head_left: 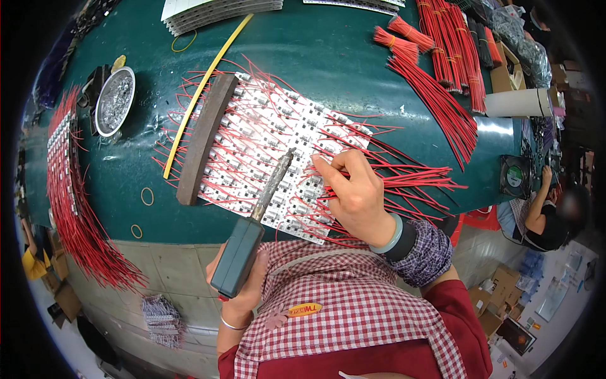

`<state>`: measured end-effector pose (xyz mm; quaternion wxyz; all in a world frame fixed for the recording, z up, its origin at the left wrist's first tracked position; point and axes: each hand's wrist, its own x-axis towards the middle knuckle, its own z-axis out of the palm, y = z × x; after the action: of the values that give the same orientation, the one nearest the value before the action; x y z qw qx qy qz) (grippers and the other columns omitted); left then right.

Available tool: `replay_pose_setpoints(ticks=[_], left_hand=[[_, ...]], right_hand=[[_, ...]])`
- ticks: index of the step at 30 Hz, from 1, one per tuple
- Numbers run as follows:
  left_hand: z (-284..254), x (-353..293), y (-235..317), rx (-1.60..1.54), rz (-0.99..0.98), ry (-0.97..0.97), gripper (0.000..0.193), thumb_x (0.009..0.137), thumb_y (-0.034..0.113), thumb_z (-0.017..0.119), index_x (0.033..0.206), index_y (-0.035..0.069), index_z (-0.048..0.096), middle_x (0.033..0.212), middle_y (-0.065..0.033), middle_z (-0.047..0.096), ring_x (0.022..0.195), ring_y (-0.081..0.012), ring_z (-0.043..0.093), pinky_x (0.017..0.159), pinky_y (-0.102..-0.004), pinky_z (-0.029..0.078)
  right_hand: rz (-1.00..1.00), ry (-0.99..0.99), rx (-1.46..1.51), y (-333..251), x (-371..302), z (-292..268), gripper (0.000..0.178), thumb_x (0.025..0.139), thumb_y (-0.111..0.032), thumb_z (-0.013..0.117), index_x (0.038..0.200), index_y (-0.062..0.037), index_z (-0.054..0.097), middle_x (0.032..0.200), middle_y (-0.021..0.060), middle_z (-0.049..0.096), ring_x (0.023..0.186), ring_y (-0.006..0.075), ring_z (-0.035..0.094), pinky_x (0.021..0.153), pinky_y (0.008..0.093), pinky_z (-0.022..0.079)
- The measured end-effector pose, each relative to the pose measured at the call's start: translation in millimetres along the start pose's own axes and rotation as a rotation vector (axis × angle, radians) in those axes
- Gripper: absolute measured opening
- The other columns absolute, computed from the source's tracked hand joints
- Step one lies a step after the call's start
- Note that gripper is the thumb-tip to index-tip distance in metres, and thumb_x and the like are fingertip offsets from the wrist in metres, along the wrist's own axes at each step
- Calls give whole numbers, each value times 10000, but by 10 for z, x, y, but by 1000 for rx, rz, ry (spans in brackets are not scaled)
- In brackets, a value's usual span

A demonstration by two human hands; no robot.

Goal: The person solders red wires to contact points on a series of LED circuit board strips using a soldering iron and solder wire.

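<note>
My left hand is closed round the dark green handle of a soldering iron. Its metal tip reaches up to the middle of a white circuit board panel, touching it or just above; I cannot tell which. My right hand is closed in a pinch over the panel's right part, close to the tip, apparently on the end of a red wire. Loose red wires fan out to the right from beneath that hand. More thin red wires stick out of the panel's left side, where a dark bar lies across it.
A yellow strip lies beside the bar. Left on the green table are a metal bowl and a wired board bundle. Red wire bundles, a white cylinder and a small fan stand right. Another person sits far right.
</note>
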<state>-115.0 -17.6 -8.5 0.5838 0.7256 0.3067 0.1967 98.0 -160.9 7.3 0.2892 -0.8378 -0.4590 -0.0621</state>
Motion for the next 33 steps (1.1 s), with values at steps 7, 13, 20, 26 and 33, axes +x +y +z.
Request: replay_pose_setpoints(ticks=[7,13,20,26,33], left_hand=[[-9,4,9,-1,18,-15,191,807,-8,772,975,-75,709,883,-162,713,719,-255,707,656,-317,548],[18,52,-6,32,157,-20,187,797,-11,771,964,-72,710,891,-171,714,720,-270,710,659,-323,551],[27,45,-7,51,149,-24,198,783,3,776,955,-70,710,893,-180,711,707,-287,707,642,-328,548],[27,37,-30,69,134,-69,209,782,16,779,963,-63,710,896,-178,711,697,-286,707,630,-328,547],[25,8,-48,40,102,-43,216,787,23,780,971,-66,709,906,-186,714,710,-291,712,645,-328,553]], right_hand=[[-41,21,-50,15,23,8,433,689,69,623,1110,23,713,852,81,550,760,250,566,630,361,494],[-50,57,24,37,7,26,351,703,50,641,1043,4,717,842,75,598,736,234,604,594,354,500],[-16,27,1,13,-3,33,502,604,130,596,1072,-4,724,879,97,633,757,264,618,618,377,505],[-19,25,-16,-8,6,49,476,643,122,609,1090,7,719,875,92,636,759,260,622,610,370,504],[-90,23,-96,26,20,11,347,742,-37,666,1084,16,696,915,68,636,793,225,621,640,337,515]])
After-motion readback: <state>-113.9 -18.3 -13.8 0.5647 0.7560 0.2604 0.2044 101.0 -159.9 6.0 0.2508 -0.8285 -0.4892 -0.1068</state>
